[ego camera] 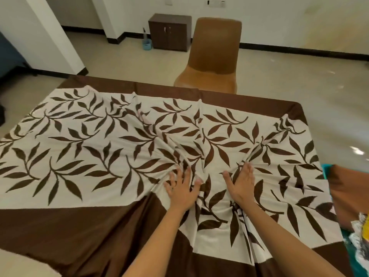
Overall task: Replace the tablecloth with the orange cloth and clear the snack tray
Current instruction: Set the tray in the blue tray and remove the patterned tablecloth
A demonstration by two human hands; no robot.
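Observation:
A cream tablecloth (83,148) with brown leaf print and a wide brown border covers the table. It is bunched into folds near the front middle. My left hand (182,187) lies on the cloth with fingers spread, pressing into the gathered folds. My right hand (242,180) rests flat beside it with straight fingers, its edge against another ridge of fabric. An orange-brown cloth (351,188) lies at the right edge of the view. Below it a teal tray (348,239) with snack wrappers (362,234) shows only partly.
A brown chair (213,56) stands at the table's far side. Behind it are a dark wooden cabinet (169,32) against the wall and a small blue bin (147,45). Pale floor surrounds the table.

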